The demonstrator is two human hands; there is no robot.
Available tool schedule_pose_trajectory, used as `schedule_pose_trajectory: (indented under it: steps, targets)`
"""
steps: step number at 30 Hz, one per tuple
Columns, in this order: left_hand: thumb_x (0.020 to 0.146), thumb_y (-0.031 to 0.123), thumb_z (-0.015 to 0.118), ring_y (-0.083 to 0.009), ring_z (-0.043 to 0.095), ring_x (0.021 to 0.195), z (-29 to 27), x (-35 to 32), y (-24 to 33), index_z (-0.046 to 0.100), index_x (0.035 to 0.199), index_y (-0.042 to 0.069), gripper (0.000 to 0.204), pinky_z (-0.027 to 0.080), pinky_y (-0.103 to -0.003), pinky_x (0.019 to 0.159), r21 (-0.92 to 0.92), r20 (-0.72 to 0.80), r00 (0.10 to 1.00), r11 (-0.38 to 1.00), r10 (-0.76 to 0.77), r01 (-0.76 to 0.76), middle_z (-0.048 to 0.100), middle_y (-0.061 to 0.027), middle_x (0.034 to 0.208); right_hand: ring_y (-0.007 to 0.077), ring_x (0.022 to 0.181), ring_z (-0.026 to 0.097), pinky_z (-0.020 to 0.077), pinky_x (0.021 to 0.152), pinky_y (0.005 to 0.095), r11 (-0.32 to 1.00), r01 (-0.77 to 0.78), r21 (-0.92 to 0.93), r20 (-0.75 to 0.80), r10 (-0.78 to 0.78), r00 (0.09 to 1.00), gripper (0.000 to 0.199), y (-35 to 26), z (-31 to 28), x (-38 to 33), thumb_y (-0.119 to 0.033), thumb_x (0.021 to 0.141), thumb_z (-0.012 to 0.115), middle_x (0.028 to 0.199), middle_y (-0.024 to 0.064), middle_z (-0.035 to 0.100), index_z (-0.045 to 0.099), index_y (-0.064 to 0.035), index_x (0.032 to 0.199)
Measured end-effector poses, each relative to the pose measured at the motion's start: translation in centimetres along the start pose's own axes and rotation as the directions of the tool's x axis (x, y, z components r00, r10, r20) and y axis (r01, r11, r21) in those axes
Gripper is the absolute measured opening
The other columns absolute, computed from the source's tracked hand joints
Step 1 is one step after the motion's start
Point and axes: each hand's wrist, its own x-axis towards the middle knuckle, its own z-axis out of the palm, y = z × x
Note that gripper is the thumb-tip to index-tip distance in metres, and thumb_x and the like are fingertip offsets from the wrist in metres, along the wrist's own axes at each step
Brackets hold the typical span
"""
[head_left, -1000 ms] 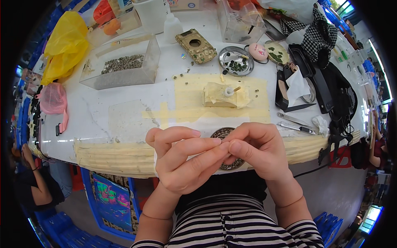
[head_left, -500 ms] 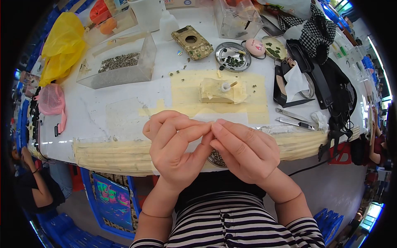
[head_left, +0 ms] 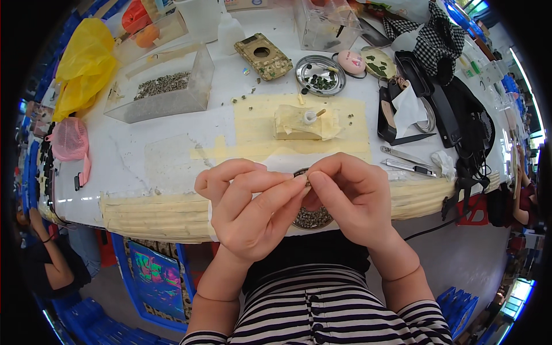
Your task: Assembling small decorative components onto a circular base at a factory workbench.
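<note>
My left hand (head_left: 253, 204) and my right hand (head_left: 353, 195) meet over the table's near edge, thumbs and forefingers pinched together at the tips. Whatever sits between the fingertips is tiny and mostly covered; its kind does not show. Under the hands is a round dish of small greyish-brown pieces (head_left: 312, 219), partly hidden by my fingers. Beyond them stands a tape-covered block (head_left: 296, 127) with a small white cup and a short stick on top. Farther back lies a camouflage-painted toy tank hull (head_left: 263, 56) with a round hole.
A clear bin (head_left: 158, 95) of small grey pieces stands at the left. A metal dish (head_left: 320, 75) holds dark green bits. Tweezers (head_left: 402, 153) and a utility knife (head_left: 409, 167) lie at the right. Layered tape (head_left: 155, 215) pads the front edge.
My right hand has shifted slightly, its fingers more curled. The fingertips have moved a little right, and more of the dish beneath shows. The view has shifted slightly.
</note>
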Motion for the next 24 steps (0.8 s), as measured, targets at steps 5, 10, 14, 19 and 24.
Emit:
schedule_pose_trajectory:
  steps: [5, 10, 14, 19, 24]
  targets:
    - [0.063, 0.013, 0.084, -0.0214, 0.053, 0.091, -0.2, -0.1, -0.8, 0.078, 0.092, 0.015, 0.029, 0.041, -0.031, 0.079, -0.154, -0.015, 1.0, 0.988, -0.008, 0.005, 0.07, 0.0043, 0.094, 0.0097, 0.073, 0.066, 0.0546, 0.064, 0.0223, 0.898, -0.279, 0.341, 0.214, 0.215, 0.953, 0.018, -0.3, -0.4, 0.2, -0.015, 0.101, 0.058, 0.083, 0.0073, 0.069, 0.063, 0.0021, 0.102]
    - [0.063, 0.013, 0.084, -0.0219, 0.052, 0.092, -0.2, -0.3, -0.9, 0.078, 0.092, 0.015, 0.03, 0.041, -0.031, 0.08, -0.127, -0.043, 0.999, 0.992, -0.002, -0.004, 0.069, 0.0046, 0.094, 0.0092, 0.072, 0.066, 0.0542, 0.064, 0.0223, 0.877, -0.303, 0.373, 0.21, 0.238, 0.948, 0.019, -0.5, -0.2, 0.0, -0.016, 0.101, 0.059, 0.085, 0.007, 0.069, 0.063, 0.0024, 0.103]
    - [0.067, 0.005, 0.081, -0.0244, 0.054, 0.091, 0.0, -0.2, -0.1, 0.075, 0.089, 0.012, 0.024, 0.043, -0.033, 0.079, 0.04, -0.056, 0.998, 0.999, 0.014, -0.012, 0.067, 0.0008, 0.088, 0.0103, 0.073, 0.066, 0.054, 0.061, 0.0232, 0.972, -0.061, 0.226, 0.032, 0.055, 0.998, 0.014, -0.1, 0.7, -0.6, -0.011, 0.097, 0.063, 0.084, 0.0087, 0.069, 0.065, 0.0025, 0.102]
    - [0.065, 0.003, 0.081, -0.024, 0.055, 0.091, 0.5, -0.2, 0.4, 0.073, 0.086, 0.01, 0.024, 0.043, -0.034, 0.082, 0.142, -0.034, 0.999, 0.99, 0.012, -0.007, 0.067, 0.0002, 0.088, 0.0177, 0.073, 0.068, 0.0546, 0.059, 0.0268, 0.583, 0.536, -0.611, 0.104, -0.612, 0.784, 0.019, 0.7, 0.5, -0.1, -0.003, 0.081, 0.074, 0.083, 0.0107, 0.066, 0.071, 0.0009, 0.099]
    - [0.063, 0.014, 0.084, -0.0184, 0.056, 0.087, 0.8, -0.1, -0.7, 0.074, 0.087, 0.014, 0.025, 0.031, -0.033, 0.081, 0.041, -0.062, 0.998, 0.999, -0.029, 0.032, 0.066, 0.005, 0.087, 0.0222, 0.074, 0.069, 0.0553, 0.06, 0.0281, 0.246, 0.594, -0.766, 0.264, -0.722, 0.639, 0.029, 1.0, 0.3, 0.2, -0.004, 0.073, 0.079, 0.087, 0.0095, 0.067, 0.072, -0.0013, 0.101]
